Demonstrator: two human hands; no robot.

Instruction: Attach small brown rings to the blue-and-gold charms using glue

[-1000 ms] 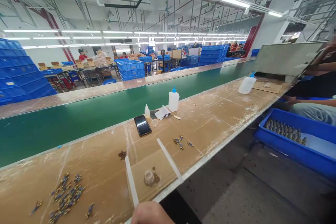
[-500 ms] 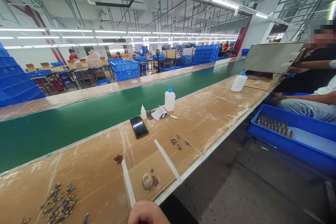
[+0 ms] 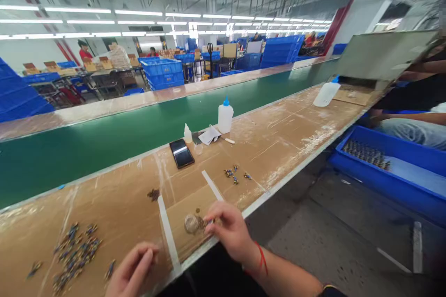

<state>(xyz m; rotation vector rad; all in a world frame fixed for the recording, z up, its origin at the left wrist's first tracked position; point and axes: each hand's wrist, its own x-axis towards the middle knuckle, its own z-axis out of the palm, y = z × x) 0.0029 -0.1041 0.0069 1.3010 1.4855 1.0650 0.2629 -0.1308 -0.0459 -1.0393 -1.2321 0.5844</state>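
My right hand (image 3: 232,232), with a red string at the wrist, pinches a small brass-and-blue part (image 3: 209,223) between thumb and fingers. Just left of that part is a small clear round cup (image 3: 191,224) on a cardboard patch. My left hand (image 3: 134,269) is at the lower edge of the view, its thumb and fingertips pressed together; whatever may be between them is hidden. Left of it lies a loose pile of similar brass-and-blue parts (image 3: 78,253). A smaller cluster of such parts (image 3: 232,173) rests beyond my right hand.
A black phone (image 3: 181,153), a small dropper bottle (image 3: 187,133) and a blue-capped bottle (image 3: 225,118) stand along the green conveyor belt (image 3: 139,132). Small brown bits (image 3: 153,194) lie nearby. On the right, a blue bin (image 3: 414,190) holds rows of parts; a seated person is beside it.
Both hands are now in view, where one hand showed at the bottom edge before. My right hand now holds a small part beside the cup. The view has tilted down slightly.
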